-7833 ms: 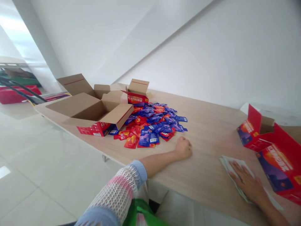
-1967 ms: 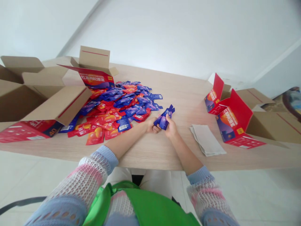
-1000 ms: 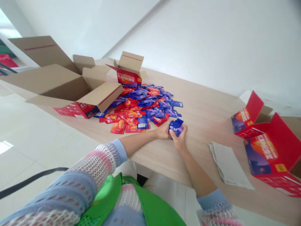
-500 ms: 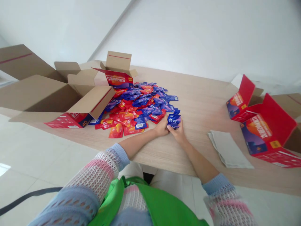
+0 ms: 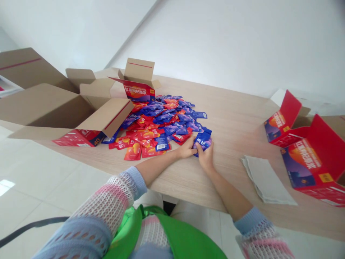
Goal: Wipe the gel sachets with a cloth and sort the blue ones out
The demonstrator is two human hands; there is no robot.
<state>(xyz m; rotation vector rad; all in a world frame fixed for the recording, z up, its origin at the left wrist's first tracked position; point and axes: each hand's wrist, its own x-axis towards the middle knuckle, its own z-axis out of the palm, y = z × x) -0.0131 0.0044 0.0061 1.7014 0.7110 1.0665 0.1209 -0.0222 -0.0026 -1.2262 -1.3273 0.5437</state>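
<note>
Between my two hands, at the near right edge of the pile, are blue sachets (image 5: 202, 139) with white lettering and a purple picture, stacked together. My left hand (image 5: 187, 148) is closed on their left side. From the right, my right hand (image 5: 206, 157) grips them with the thumb across the front. How many sachets are in the stack I cannot tell. Just beyond and to the left lies a heap of loose red sachets (image 5: 147, 134) and blue sachets (image 5: 174, 127), overlapping in all directions.
A large open carton (image 5: 88, 136) stands at the left, with a smaller open red box (image 5: 139, 91) behind the heap. On the right are two open red boxes (image 5: 303, 162) (image 5: 277, 126) and a folded pale cloth (image 5: 266, 180). All rest on a wooden table (image 5: 229, 108).
The blue sachets in my hands now show more of their front, less covered by my fingers. The camera view has shifted slightly; the heap and boxes keep their places.
</note>
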